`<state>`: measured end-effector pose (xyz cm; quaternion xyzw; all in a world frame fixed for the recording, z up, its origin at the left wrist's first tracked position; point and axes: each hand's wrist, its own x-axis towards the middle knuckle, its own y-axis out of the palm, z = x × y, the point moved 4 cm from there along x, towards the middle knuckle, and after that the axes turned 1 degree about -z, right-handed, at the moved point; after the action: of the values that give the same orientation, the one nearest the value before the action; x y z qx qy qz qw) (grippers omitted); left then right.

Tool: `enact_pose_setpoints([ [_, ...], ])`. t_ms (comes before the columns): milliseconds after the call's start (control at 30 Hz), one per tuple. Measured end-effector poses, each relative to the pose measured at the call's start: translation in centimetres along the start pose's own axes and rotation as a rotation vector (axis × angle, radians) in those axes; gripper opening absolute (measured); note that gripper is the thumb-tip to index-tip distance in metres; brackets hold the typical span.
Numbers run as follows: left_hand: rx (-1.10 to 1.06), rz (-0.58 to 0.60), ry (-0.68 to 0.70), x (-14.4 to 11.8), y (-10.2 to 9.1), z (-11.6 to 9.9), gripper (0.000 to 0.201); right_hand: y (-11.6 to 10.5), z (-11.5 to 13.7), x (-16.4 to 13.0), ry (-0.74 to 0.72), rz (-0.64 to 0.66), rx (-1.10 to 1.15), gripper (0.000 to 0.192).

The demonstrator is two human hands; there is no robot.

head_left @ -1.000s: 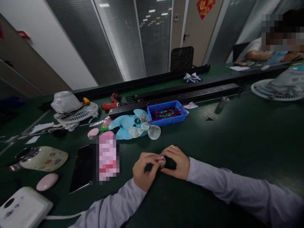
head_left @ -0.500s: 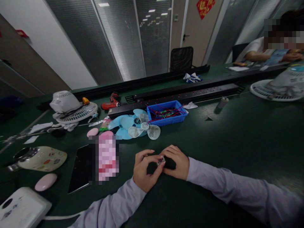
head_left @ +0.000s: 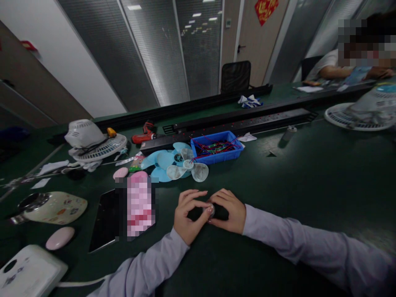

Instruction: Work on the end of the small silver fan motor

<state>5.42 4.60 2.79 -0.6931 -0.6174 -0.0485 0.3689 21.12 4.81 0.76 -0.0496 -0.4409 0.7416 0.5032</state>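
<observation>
The two hands meet over the dark green desk (head_left: 309, 173), near its front edge and about in the middle. Between them is a small round part (head_left: 211, 210), silvery and shiny, with a dark body (head_left: 220, 211) behind it that is mostly hidden; what it is exactly I cannot tell. The left hand (head_left: 189, 215) pinches the small part with thumb and forefinger, and its other fingers (head_left: 193, 194) are stretched out flat toward the far side. The right hand (head_left: 230, 210) is curled closed around the dark body and rests on the desk.

Compared with half a second ago, the fingers of the left hand are more straight and lie lower, and the shiny part sits a little deeper between the two thumbs. The right hand has almost not moved.

Farther toward the back edge lie light blue fan blades (head_left: 168, 161) and, just beside them, a blue tray (head_left: 229, 156) with red wires. On the left side lies a dark phone (head_left: 105, 220).
</observation>
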Motion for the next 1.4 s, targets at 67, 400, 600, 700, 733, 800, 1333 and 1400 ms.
enact_pose_setpoints([
  [67,0.013,-0.017,0.026,-0.1,0.0,-0.1,0.010,0.0,0.0,0.0,0.000,-0.001,0.007,0.036],
  [400,0.263,-0.156,-0.049,0.0,-0.8,2.3,0.009,0.0,-0.1,-0.1,0.015,-0.005,0.002,0.041],
  [600,0.426,-0.066,-0.126,-0.5,-0.4,3.2,0.009,0.1,-0.2,0.0,0.009,-0.005,-0.003,0.041],
  [700,0.521,-0.033,-0.137,-0.8,-0.3,3.3,0.012,0.2,-0.3,0.0,0.011,-0.009,0.002,0.042],
  [733,0.552,-0.024,-0.140,-0.9,-0.3,3.3,0.014,0.2,-0.3,0.0,0.012,-0.008,0.002,0.042],
  [800,0.591,-0.016,-0.139,-0.9,-0.2,3.4,0.017,0.2,-0.3,0.0,0.014,-0.002,0.001,0.043],
  [1333,0.103,-0.079,0.125,-0.4,-0.4,-0.2,0.012,0.0,-0.1,0.0,0.005,0.003,0.011,0.038],
  [1400,0.095,-0.050,0.123,-0.5,-0.2,-0.3,0.014,0.0,-0.1,-0.1,0.006,0.005,0.012,0.038],
])
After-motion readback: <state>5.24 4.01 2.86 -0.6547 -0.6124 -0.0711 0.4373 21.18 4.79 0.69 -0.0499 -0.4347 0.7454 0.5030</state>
